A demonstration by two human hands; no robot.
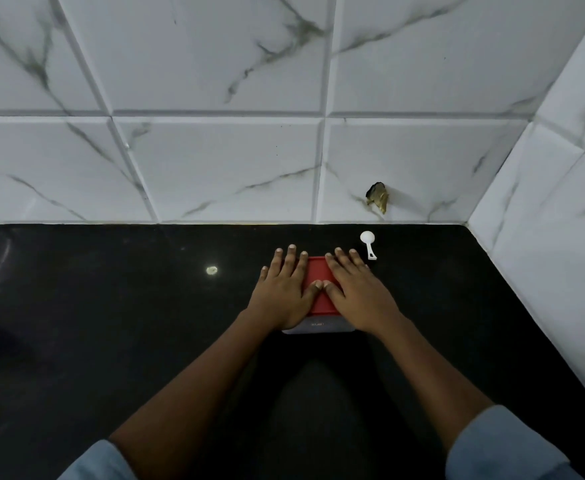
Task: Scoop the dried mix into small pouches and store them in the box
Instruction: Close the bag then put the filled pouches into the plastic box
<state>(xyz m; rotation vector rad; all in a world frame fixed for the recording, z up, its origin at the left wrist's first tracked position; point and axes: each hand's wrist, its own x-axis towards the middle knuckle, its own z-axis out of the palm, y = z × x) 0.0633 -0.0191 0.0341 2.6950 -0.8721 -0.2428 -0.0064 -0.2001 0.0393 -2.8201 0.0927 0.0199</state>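
Blue sleeves [502, 445]; left hand [282, 292], right hand [357, 289] flat, straight-fingered, pressing smooth red lid [319, 271] on grey box [319, 325]; white scoop [368, 242] near.

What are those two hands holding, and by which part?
Nothing is gripped: left hand and right hand rest flat, outstretched, on the red lid of the box.

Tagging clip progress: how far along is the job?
Probably near the end. Done: white scoop lies on the counter, no pouches or mix in view. In hand: left hand and right hand press the red lid of the box. Left: perhaps seating it.
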